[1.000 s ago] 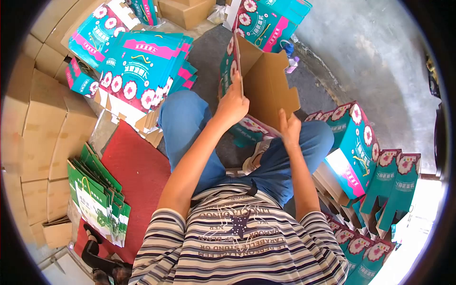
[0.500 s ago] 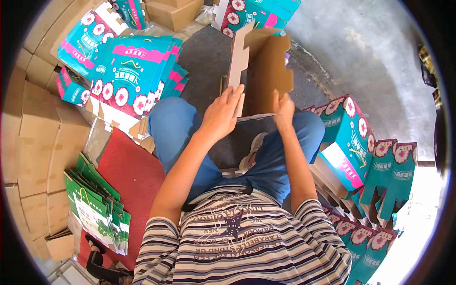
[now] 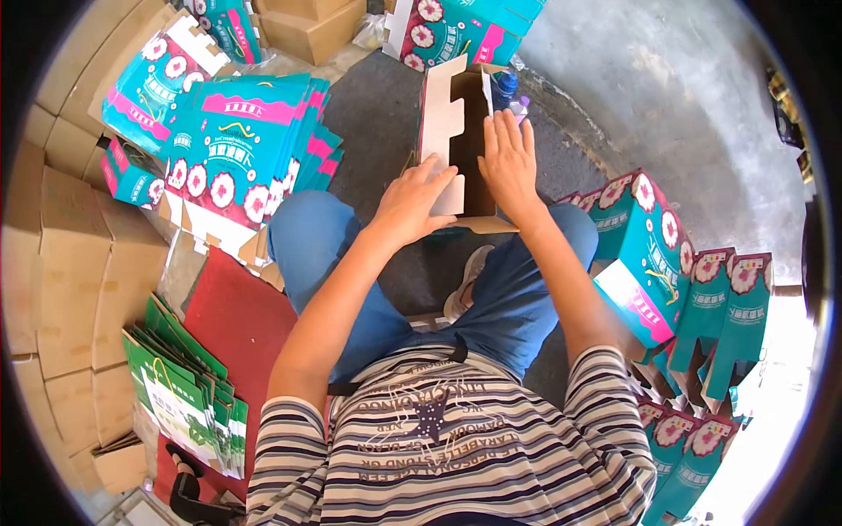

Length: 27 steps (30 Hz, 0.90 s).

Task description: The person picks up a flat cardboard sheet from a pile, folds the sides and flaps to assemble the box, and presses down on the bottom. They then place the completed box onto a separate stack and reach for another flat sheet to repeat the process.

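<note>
An open-topped cardboard box (image 3: 441, 131) stands between my knees, its brown inside and pale notched flaps showing. My left hand (image 3: 410, 200) lies against the near end of the box's left flap, fingers apart. Flat on the right side is my right hand (image 3: 510, 167), fingers stretched out and pointing away from me. Part of the right wall is hidden under that hand. Neither hand is wrapped round anything.
Flat teal and pink cartons (image 3: 237, 145) are stacked at my left. Folded teal boxes (image 3: 645, 237) stand at right. Green bags (image 3: 189, 390) lie near a red mat (image 3: 237, 307). Brown cartons (image 3: 74, 263) line the left. A blue-capped bottle (image 3: 504, 86) is beyond the box.
My right hand has moved from the near right corner up onto the right side and flattened. The right wall has swung inward, narrowing the opening. My left hand has shifted slightly down.
</note>
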Motion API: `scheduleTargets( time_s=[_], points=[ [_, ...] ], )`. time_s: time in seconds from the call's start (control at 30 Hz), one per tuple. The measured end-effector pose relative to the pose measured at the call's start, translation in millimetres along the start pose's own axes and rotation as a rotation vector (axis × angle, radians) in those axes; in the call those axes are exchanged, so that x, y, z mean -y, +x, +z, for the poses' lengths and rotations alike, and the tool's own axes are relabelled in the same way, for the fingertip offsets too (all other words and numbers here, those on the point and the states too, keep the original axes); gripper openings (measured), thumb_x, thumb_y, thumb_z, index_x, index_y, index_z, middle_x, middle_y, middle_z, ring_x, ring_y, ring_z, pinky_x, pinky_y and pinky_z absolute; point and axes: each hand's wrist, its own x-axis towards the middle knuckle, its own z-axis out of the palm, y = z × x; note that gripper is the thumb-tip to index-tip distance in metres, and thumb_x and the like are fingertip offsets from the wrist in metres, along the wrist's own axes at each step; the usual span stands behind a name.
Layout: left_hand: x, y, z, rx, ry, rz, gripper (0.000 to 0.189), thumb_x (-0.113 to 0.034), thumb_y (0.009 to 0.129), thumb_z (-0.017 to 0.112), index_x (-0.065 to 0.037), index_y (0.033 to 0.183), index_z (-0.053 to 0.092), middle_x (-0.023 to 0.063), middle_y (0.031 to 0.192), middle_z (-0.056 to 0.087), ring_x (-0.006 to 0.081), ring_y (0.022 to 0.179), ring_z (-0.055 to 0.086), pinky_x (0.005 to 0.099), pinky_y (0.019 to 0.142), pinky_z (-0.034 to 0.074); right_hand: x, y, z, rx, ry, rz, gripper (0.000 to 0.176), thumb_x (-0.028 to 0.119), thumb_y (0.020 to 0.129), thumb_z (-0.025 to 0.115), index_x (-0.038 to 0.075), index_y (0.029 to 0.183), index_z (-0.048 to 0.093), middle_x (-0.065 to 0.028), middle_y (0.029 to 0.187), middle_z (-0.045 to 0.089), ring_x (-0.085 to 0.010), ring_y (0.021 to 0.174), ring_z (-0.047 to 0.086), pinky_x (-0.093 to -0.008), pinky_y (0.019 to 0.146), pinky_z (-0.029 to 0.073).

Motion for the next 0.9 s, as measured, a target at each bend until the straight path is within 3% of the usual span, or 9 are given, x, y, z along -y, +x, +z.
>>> scheduleTargets(
  time_s=[0.07, 0.23, 0.3, 0.33, 0.37, 0.47, 0.6, 0.67, 0.9],
  points=[
    [2.2, 1.3, 2.6, -0.013, -0.034, 0.008, 0.074, -0.028, 0.068, 0.078, -0.014, 0.133, 0.045, 0.0211, 0.139, 0.037, 0.0378, 0.121, 0.044, 0.0426, 0.099, 0.040, 4.5, 18.9, -12.5, 0.194, -0.276, -0.102, 0.044, 0.014, 0.083, 0.053, -0.003, 0.123, 0.052, -0.0176, 0.132, 0.047, -0.0312, 0.129, 0.037, -0.0463, 0.108, 0.025],
    [2.6, 2.3, 7.6, -0.020, -0.005, -0.004, 0.071, -0.030, 0.068, 0.077, -0.013, 0.130, 0.048, 0.0214, 0.138, 0.038, 0.0387, 0.122, 0.043, 0.0437, 0.099, 0.040, -4.9, 40.9, -13.9, 0.301, -0.430, -0.194, 0.042, 0.020, 0.084, 0.053, 0.001, 0.120, 0.057, -0.0168, 0.131, 0.050, -0.0315, 0.128, 0.039, -0.0457, 0.109, 0.024],
    [0.0, 2.5, 10.5, -0.027, -0.045, -0.004, 0.071, -0.031, 0.067, 0.078, -0.013, 0.129, 0.049, 0.0218, 0.138, 0.038, 0.0393, 0.122, 0.042, 0.0442, 0.099, 0.040, -5.3, 46.2, -13.5, 0.761, -0.510, -0.302, 0.040, 0.023, 0.085, 0.052, 0.005, 0.119, 0.060, -0.0163, 0.127, 0.054, -0.0309, 0.126, 0.042, -0.0447, 0.109, 0.023],
    [-0.8, 1.9, 12.4, -0.028, -0.016, 0.010, 0.072, -0.031, 0.067, 0.078, -0.012, 0.129, 0.049, 0.0223, 0.137, 0.038, 0.0400, 0.122, 0.042, 0.0450, 0.099, 0.039, -12.7, 50.7, -5.5, 0.843, -0.473, -0.316, 0.033, 0.020, 0.084, 0.053, 0.007, 0.112, 0.064, -0.0134, 0.115, 0.061, -0.0294, 0.118, 0.049, -0.0426, 0.103, 0.031],
    [-0.9, 0.8, 13.5, -0.029, 0.014, 0.023, 0.072, -0.032, 0.066, 0.078, -0.012, 0.129, 0.049, 0.0228, 0.137, 0.038, 0.0407, 0.122, 0.042, 0.0457, 0.100, 0.039, -23.3, 53.2, 9.0, 0.847, -0.471, -0.318, 0.033, 0.020, 0.084, 0.053, 0.007, 0.112, 0.064, -0.0134, 0.115, 0.061, -0.0294, 0.118, 0.049, -0.0426, 0.103, 0.031],
    [-1.5, 1.4, 13.0, -0.016, 0.001, 0.015, 0.072, -0.032, 0.066, 0.077, -0.012, 0.129, 0.049, 0.0234, 0.136, 0.038, 0.0410, 0.122, 0.041, 0.0464, 0.100, 0.038, -55.9, 52.7, 66.0, 0.541, -0.113, -0.184, 0.030, 0.016, 0.081, 0.056, 0.008, 0.110, 0.059, -0.0100, 0.100, 0.061, -0.0285, 0.102, 0.059, -0.0428, 0.082, 0.048],
    [-0.6, 1.1, 15.0, -0.018, -0.020, 0.026, 0.071, -0.031, 0.067, 0.077, -0.013, 0.130, 0.049, 0.0234, 0.136, 0.038, 0.0403, 0.123, 0.041, 0.0464, 0.101, 0.038, -72.0, 81.6, 99.4, 0.335, 0.130, -0.042, 0.043, 0.021, 0.083, 0.057, 0.011, 0.124, 0.049, -0.0138, 0.110, 0.058, -0.0330, 0.101, 0.059, -0.0467, 0.083, 0.048],
    [1.9, 1.0, 17.0, -0.010, -0.009, 0.027, 0.071, -0.034, 0.068, 0.076, -0.013, 0.130, 0.048, 0.0238, 0.137, 0.037, 0.0394, 0.125, 0.039, 0.0461, 0.102, 0.036, -73.7, 97.5, 98.1, 0.285, 0.233, 0.170, 0.053, 0.027, 0.085, 0.057, 0.014, 0.134, 0.041, -0.0180, 0.124, 0.052, -0.0385, 0.104, 0.057, -0.0501, 0.087, 0.047],
    [4.6, 2.6, 25.8, 0.095, 0.050, 0.017, 0.068, -0.051, 0.077, 0.064, -0.014, 0.132, 0.049, 0.0229, 0.143, 0.032, 0.0381, 0.134, 0.027, 0.0466, 0.109, 0.025, -90.4, 116.6, 148.1, 0.373, 0.605, 0.300, 0.065, 0.037, 0.090, 0.049, 0.003, 0.141, 0.027, -0.0265, 0.130, 0.047, -0.0400, 0.116, 0.051, -0.0454, 0.094, 0.043]
  ],
)
